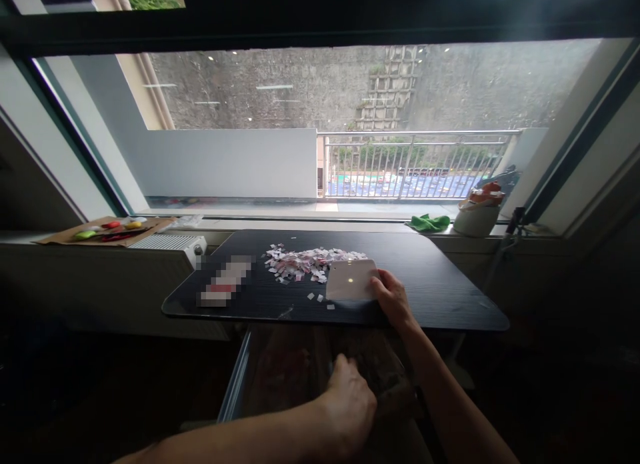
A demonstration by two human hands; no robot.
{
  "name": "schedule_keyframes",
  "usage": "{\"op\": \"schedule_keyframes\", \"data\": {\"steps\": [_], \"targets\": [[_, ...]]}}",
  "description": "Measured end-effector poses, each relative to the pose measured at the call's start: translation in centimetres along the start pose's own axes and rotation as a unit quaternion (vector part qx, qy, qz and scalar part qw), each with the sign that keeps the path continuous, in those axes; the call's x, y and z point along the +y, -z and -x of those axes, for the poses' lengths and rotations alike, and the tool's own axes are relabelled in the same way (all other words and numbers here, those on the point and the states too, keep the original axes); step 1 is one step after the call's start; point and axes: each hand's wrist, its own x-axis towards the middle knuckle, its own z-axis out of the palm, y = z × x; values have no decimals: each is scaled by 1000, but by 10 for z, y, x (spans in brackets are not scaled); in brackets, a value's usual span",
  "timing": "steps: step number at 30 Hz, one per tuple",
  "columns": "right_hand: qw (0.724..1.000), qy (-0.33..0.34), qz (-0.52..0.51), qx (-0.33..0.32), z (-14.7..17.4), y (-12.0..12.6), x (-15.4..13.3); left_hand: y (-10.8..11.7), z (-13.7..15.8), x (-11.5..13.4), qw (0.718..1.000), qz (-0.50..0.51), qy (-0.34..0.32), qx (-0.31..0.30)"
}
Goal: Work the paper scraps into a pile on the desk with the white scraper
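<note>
At the tabletop [440, 297], the right hand [394, 299] reaches forward, its grip pinching a white panel [350, 283] near the paper bits [295, 263], while the left hand [351, 392] curls low at a drawer [234, 381], its grip too shadowed to tell.

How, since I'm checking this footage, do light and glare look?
Head view: strong daylight through the window, the drawer in deep shadow; head view again: a glare spot on the white card in the right hand, and a pixelated patch on the table.
</note>
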Motion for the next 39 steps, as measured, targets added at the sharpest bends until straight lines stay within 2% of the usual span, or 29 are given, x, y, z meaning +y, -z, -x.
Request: {"op": "schedule_keyframes", "data": {"steps": [3, 6, 9, 10, 11, 14, 19, 23, 27, 29, 31, 33, 34, 36, 37, 39], "targets": [[1000, 1, 5, -1, 0, 0, 1, 5, 8, -7, 998, 4, -60, -5], [1000, -1, 2, -10, 0, 1, 0, 6, 23, -10, 996, 19, -77, 32], [1000, -10, 0, -9, 1, 1, -2, -6, 34, -9, 995, 15, -103, -8], [1000, -10, 2, -6, 1, 1, -3, -11, 36, -9, 991, 22, -132, -15], [1000, -10, 4, -3, 2, 1, -3, -17, 37, -10, 984, 39, -174, -14], [1000, -6, 7, 4, 1, 1, -2, -30, 36, -13, 973, 56, -219, 32], [999, -9, -7, 33, 0, 3, 3, -37, 32, -19, 969, 49, -234, 64], [998, -12, -13, 52, -1, 3, 4, -40, 32, -20, 963, 89, -246, 70], [999, -13, 5, 41, 0, 3, 3, -19, 40, -20, 961, 107, -250, 47], [999, -13, 12, 30, 0, 3, 2, 0, 49, -23, 970, 96, -216, 56], [999, -13, 16, 32, 1, 3, 0, 17, 60, -31, 973, 124, -172, 90], [999, -14, 12, 40, 2, 2, -1, 28, 72, -42, 976, 152, -42, 148], [999, -14, 8, 42, 2, 2, -2, 30, 76, -48, 972, 155, 46, 169], [999, -13, 3, 42, 2, 2, -3, 28, 81, -57, 958, 162, 179, 155], [999, -12, 0, 40, 2, 2, -3, 25, 81, -60, 953, 177, 208, 129], [999, -11, -2, 38, 2, 2, -2, 18, 78, -59, 953, 229, 184, 76]]}}
